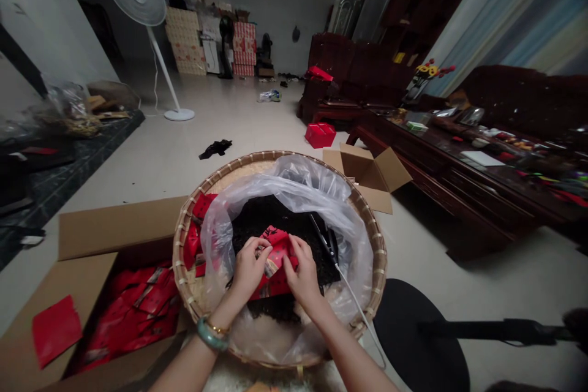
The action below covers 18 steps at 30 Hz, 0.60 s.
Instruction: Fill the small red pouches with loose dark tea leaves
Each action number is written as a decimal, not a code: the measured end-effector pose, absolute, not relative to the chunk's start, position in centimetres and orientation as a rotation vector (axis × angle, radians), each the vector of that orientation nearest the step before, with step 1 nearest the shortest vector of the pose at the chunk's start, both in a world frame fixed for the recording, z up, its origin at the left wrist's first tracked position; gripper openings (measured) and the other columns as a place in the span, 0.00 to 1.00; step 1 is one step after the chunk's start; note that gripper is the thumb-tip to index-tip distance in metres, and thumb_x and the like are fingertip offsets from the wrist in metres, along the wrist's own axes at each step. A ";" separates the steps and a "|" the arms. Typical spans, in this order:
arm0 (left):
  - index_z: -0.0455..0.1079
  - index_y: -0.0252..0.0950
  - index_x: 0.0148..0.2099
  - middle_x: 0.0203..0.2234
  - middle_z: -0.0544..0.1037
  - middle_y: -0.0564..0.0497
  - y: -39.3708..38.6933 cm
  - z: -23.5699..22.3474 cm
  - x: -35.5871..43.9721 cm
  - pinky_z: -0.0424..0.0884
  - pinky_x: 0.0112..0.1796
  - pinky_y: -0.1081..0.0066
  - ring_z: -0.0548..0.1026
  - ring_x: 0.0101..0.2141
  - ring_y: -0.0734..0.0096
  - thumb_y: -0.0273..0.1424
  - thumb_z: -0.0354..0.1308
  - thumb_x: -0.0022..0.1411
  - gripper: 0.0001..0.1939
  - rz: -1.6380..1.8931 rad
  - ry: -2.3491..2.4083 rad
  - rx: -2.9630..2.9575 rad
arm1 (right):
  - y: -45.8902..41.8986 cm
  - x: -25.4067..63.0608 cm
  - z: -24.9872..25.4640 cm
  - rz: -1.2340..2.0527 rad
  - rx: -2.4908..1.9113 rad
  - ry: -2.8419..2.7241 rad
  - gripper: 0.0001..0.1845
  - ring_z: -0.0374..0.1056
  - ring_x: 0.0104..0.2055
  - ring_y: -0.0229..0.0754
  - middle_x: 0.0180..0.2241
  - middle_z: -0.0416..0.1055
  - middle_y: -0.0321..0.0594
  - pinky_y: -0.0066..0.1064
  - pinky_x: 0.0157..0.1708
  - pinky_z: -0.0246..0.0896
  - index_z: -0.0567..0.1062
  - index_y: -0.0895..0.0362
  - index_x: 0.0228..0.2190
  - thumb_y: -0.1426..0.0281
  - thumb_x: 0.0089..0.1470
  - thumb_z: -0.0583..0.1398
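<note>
Nearest me, a green bangle point(212, 335) and a thin gold bracelet point(217, 327) sit on my left wrist. My left arm point(193, 367) and right arm point(353, 361) reach forward and lean in toward each other. My left hand point(248, 269) and right hand point(303, 278) are bent close together, and the fingers of both curl and pinch a red paper packet point(275, 260) between them. It is right over dark crumbly leaves point(261, 220) in a clear plastic bag point(294, 180), and the bag sits in a round bamboo tray point(193, 239). Just right of my right fingers lies a black tool point(324, 242) with a white cord point(356, 300). Left of my left hand, past the tray, a cardboard box point(87, 245) holds more red packets point(133, 312).
</note>
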<state>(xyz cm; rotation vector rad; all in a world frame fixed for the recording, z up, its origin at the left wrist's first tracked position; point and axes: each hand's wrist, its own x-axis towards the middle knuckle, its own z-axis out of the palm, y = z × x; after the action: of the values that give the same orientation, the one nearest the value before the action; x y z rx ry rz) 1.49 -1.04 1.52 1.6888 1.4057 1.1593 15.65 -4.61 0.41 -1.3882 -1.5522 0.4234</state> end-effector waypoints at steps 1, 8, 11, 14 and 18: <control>0.68 0.36 0.31 0.29 0.72 0.51 -1.1 1.5 1.5 0.67 0.34 0.69 0.71 0.31 0.68 0.29 0.53 0.56 0.04 1.180 1.401 1.682 | -4.6 15.6 0.6 0.424 -1.381 -1.546 0.21 0.61 0.50 0.46 0.48 0.65 0.47 0.40 0.50 0.60 0.68 0.54 0.50 0.74 0.54 0.53; 0.68 0.37 0.30 0.32 0.70 0.51 -1.4 1.6 1.4 0.67 0.37 0.69 0.71 0.35 0.68 0.29 0.53 0.56 0.04 1.167 1.254 1.749 | -3.4 17.0 2.6 0.415 -1.479 -1.523 0.07 0.63 0.33 0.43 0.27 0.68 0.40 0.33 0.33 0.61 0.74 0.56 0.25 0.65 0.49 0.61; 0.69 0.37 0.30 0.35 0.69 0.50 -1.1 1.8 1.3 0.68 0.39 0.69 0.71 0.37 0.68 0.29 0.54 0.56 0.04 1.118 1.207 1.759 | -3.0 17.2 3.3 0.571 -1.487 -1.512 0.11 0.63 0.28 0.41 0.23 0.69 0.39 0.32 0.30 0.59 0.74 0.56 0.21 0.63 0.48 0.61; 0.69 0.37 0.30 0.38 0.69 0.48 -0.9 2.2 0.9 0.69 0.37 0.69 0.71 0.38 0.67 0.28 0.54 0.57 0.04 1.054 1.159 1.771 | -2.9 17.5 3.7 1.049 -1.395 -1.389 0.13 0.66 0.27 0.40 0.25 0.73 0.40 0.32 0.31 0.61 0.77 0.58 0.27 0.60 0.46 0.62; 0.69 0.37 0.30 0.40 0.69 0.48 -0.6 2.8 0.3 0.68 0.43 0.66 0.69 0.44 0.65 0.28 0.54 0.57 0.04 0.972 1.018 1.942 | -3.0 18.3 4.0 1.677 -1.153 -1.359 0.19 0.66 0.26 0.37 0.25 0.74 0.35 0.31 0.33 0.61 0.78 0.60 0.31 0.57 0.42 0.65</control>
<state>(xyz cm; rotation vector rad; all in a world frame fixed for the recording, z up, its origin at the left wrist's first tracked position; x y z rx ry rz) 0.29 -0.58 2.82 1.9424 1.0183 0.9721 18.33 -2.99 4.00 -1.1527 -1.3589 1.6773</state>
